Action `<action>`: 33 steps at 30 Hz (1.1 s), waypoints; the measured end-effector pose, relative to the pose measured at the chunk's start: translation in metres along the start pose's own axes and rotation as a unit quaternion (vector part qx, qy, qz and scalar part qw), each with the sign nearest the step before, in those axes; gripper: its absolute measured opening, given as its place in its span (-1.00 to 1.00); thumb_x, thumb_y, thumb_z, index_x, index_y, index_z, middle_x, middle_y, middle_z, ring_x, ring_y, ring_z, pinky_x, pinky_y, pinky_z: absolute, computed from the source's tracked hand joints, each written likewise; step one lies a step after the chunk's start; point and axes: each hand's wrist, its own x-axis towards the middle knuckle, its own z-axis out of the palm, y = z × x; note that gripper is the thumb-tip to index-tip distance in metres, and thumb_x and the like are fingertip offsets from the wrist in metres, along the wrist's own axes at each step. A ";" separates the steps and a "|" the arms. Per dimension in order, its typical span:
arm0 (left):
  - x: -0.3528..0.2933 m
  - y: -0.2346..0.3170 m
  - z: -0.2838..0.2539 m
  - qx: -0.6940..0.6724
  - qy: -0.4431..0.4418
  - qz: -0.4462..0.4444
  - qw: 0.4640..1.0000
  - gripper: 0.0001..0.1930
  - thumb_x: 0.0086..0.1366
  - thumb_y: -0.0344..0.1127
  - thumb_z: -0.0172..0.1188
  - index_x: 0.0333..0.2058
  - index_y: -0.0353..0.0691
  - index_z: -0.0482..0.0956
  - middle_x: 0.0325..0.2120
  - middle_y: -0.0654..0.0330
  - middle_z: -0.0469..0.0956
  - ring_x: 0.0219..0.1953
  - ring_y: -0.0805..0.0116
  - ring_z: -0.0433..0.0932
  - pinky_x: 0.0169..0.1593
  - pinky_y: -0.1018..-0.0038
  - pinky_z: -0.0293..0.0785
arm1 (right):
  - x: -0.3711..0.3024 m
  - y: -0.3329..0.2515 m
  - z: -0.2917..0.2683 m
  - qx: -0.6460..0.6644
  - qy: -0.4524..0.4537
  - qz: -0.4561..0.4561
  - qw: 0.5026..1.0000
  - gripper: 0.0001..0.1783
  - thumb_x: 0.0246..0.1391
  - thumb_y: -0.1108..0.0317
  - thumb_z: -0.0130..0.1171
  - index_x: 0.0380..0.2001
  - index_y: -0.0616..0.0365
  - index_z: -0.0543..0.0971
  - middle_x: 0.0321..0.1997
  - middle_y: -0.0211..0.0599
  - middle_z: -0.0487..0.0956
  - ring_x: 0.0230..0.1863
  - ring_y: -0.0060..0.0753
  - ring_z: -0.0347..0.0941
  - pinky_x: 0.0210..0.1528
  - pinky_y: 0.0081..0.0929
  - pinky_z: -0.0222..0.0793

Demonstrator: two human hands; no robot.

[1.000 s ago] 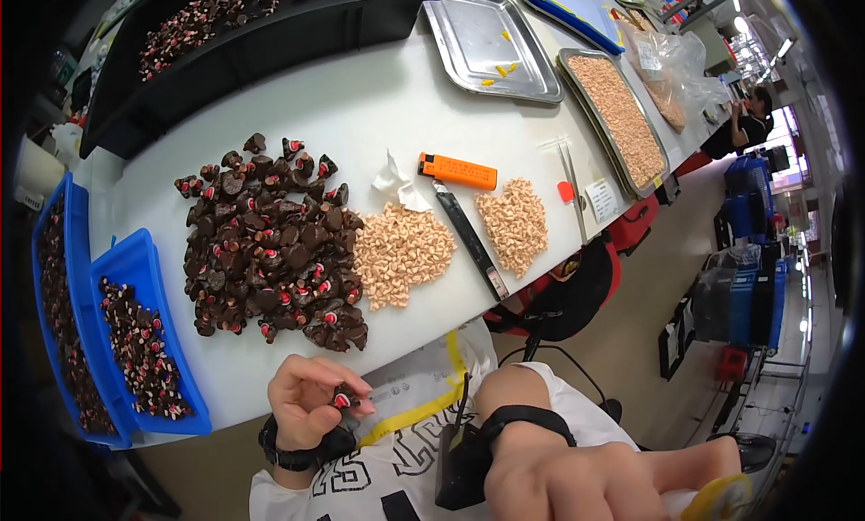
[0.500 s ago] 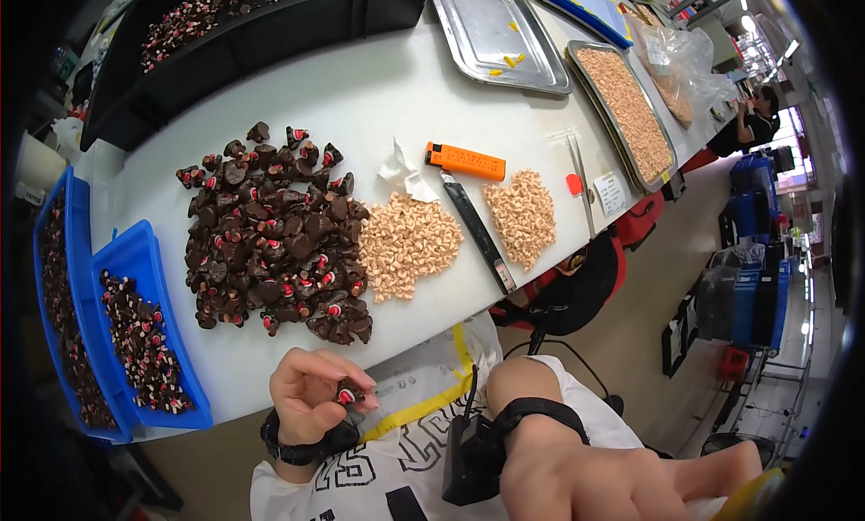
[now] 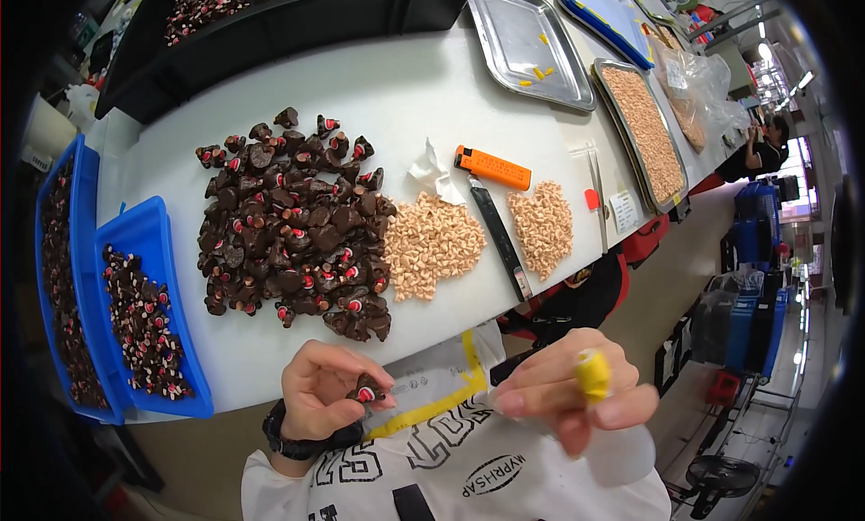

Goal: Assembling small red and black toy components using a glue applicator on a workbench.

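My left hand (image 3: 320, 388) pinches a small dark brown plastic figure part (image 3: 368, 393) with a red-and-white detail, just off the table's near edge. To its right, my right hand (image 3: 572, 386) is closed round a translucent bottle (image 3: 623, 456) with a yellow cap (image 3: 592, 375); most of the bottle is behind the fingers and blurred. On the table ahead lies a big heap of similar dark brown parts (image 3: 297, 223). Beside it is a pile of small beige pieces (image 3: 432, 246), with a smaller beige pile (image 3: 542, 231) farther right.
Between the piles lie a black-handled tool (image 3: 500, 237), an orange lighter-shaped object (image 3: 493, 168) and crumpled white paper (image 3: 436, 171). Tweezers (image 3: 597, 196) lie near the right edge. Blue bins (image 3: 176, 278) stand left; a black bin (image 3: 297, 39) and metal trays (image 3: 577, 93) stand behind.
My right hand has come from the lower right toward the middle, bringing the yellow-capped bottle into view. My left hand still holds the part. The whole view has shifted slightly.
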 end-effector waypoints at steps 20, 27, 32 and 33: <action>0.005 0.005 0.003 0.018 -0.019 -0.019 0.999 -0.68 0.16 -0.47 0.20 -0.17 -0.43 0.31 -0.23 -0.22 0.45 -0.24 0.16 0.56 -0.15 0.31 0.58 | -0.037 0.048 0.016 -0.392 -0.092 0.160 0.901 -0.62 -0.40 0.64 0.35 -0.43 0.08 0.47 -0.39 -0.37 0.60 -0.39 -0.34 0.40 -0.35 -0.47 0.30; 0.006 0.006 0.005 0.017 -0.016 -0.025 0.999 -0.70 0.16 -0.46 0.20 -0.18 -0.42 0.33 -0.23 -0.19 0.45 -0.23 0.16 0.54 -0.13 0.28 0.57 | -0.038 0.048 0.016 -0.403 -0.096 0.184 0.891 -0.58 -0.41 0.66 0.33 -0.40 0.05 0.47 -0.44 -0.42 0.57 -0.40 -0.34 0.36 -0.30 -0.46 0.23; 0.006 0.005 0.003 0.021 -0.027 -0.025 0.999 -0.70 0.17 -0.46 0.19 -0.16 -0.42 0.33 -0.22 -0.19 0.45 -0.21 0.16 0.54 -0.12 0.27 0.56 | -0.038 0.049 0.018 -0.393 -0.096 0.195 0.893 -0.58 -0.41 0.66 0.32 -0.39 0.05 0.47 -0.44 -0.42 0.56 -0.39 -0.33 0.35 -0.31 -0.46 0.23; 0.006 0.005 0.003 0.017 -0.025 -0.026 0.999 -0.70 0.17 -0.46 0.19 -0.16 -0.42 0.33 -0.22 -0.19 0.44 -0.21 0.17 0.54 -0.11 0.28 0.55 | -0.038 0.049 0.019 -0.391 -0.086 0.198 0.895 -0.59 -0.40 0.66 0.32 -0.40 0.06 0.47 -0.44 -0.42 0.56 -0.39 -0.33 0.34 -0.31 -0.46 0.23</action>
